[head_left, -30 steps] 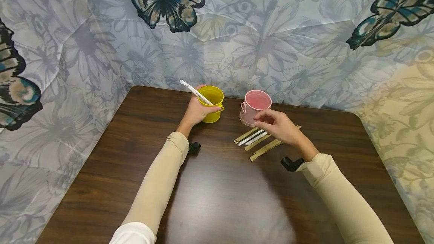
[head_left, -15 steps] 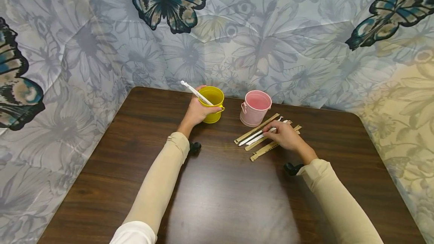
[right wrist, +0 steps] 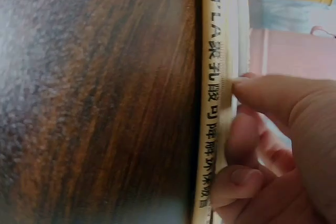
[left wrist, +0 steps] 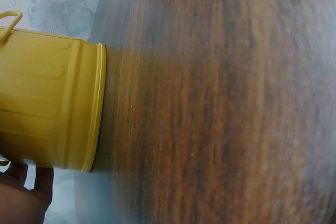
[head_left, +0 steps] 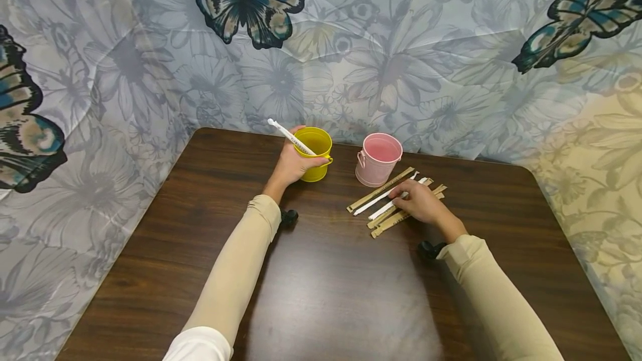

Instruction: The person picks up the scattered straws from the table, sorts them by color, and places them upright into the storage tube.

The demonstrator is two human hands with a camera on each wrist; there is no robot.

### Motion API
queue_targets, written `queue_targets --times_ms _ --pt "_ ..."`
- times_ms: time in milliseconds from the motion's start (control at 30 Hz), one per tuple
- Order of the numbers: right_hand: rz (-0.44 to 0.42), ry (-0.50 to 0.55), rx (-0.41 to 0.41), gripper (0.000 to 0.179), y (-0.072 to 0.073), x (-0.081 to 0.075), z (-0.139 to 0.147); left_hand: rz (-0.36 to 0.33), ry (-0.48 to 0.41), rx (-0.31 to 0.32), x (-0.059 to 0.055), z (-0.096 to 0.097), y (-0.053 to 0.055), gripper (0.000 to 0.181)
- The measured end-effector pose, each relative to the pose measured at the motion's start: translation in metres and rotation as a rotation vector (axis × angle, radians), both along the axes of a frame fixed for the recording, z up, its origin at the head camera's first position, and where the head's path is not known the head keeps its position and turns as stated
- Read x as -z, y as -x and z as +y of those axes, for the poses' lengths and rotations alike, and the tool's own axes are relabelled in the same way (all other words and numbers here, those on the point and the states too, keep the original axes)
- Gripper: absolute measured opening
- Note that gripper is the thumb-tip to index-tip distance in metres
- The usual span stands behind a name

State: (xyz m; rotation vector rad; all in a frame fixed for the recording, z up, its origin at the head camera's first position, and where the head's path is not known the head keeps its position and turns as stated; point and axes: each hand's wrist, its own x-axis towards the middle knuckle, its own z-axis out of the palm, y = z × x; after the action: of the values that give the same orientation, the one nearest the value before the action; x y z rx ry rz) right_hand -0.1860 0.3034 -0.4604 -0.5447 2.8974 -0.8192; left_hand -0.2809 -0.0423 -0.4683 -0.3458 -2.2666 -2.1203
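Observation:
My left hand [head_left: 292,165] grips the small yellow bucket [head_left: 316,174] around its side, thumb along the front near the rim. A white paper-wrapped straw [head_left: 288,135] leans out of that bucket to the left. On the table, my right hand [head_left: 422,203] pinches a white wrapped straw [head_left: 379,211] between thumb and fingers, its far part hidden by the hand. Another white wrapped straw [head_left: 366,206] lies beside it. Brown-wrapped straws [head_left: 385,228] flank the white ones. In the right wrist view, dark printing shows on the nearest brown wrapper [right wrist: 212,82], right at my fingertips.
A pink bucket [head_left: 373,172] stands upright behind the straws, right of the yellow one. The dark wood table [head_left: 341,283] ends at a butterfly-patterned cloth [head_left: 281,82] at the back. Black wrist cameras [head_left: 289,218] sit below both hands.
My right hand has come down and right, from in front of the pink bucket onto the straws. A brown straw has shifted toward the front one. The left hand stays on the yellow bucket.

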Motion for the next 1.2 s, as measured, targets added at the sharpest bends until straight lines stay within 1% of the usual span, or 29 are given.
queue_targets --times_ms 167,300,400,533,667,767,900,1000,1100,1200 --pt "-0.027 -0.039 -0.002 0.016 0.001 0.0 -0.001 0.006 -0.003 0.002 -0.001 0.001 0.001 0.106" --pt "0.002 -0.054 -0.04 0.012 0.002 0.001 -0.002 -0.001 -0.005 -0.002 0.0 0.001 0.001 0.106" --pt "0.036 -0.062 -0.109 0.006 0.004 0.0 -0.001 0.0 -0.006 -0.004 0.001 0.002 0.002 0.105" --pt "0.082 -0.071 -0.202 0.009 0.006 -0.001 0.0 0.006 -0.003 -0.004 0.001 0.005 0.001 0.106" --pt "0.088 -0.055 -0.243 0.011 0.006 -0.001 -0.001 0.016 -0.005 -0.001 0.0 0.006 0.001 0.106" --pt "0.072 -0.03 -0.245 0.01 0.004 -0.002 -0.005 0.008 -0.003 0.003 0.001 0.005 0.001 0.106" --pt "0.05 -0.007 -0.203 0.008 0.0 -0.009 -0.012 -0.005 0.0 0.01 0.002 0.003 0.0 0.106" --pt "0.035 0.027 -0.173 0.007 -0.001 -0.019 -0.019 -0.005 -0.001 0.012 0.002 0.002 0.0 0.106" --pt "0.047 0.079 -0.175 0.008 0.0 -0.031 -0.028 -0.008 -0.002 0.01 0.002 0.001 0.001 0.107" --pt "0.072 0.105 -0.188 0.016 0.002 -0.042 -0.037 -0.011 -0.002 0.009 0.002 0.0 0.001 0.107"
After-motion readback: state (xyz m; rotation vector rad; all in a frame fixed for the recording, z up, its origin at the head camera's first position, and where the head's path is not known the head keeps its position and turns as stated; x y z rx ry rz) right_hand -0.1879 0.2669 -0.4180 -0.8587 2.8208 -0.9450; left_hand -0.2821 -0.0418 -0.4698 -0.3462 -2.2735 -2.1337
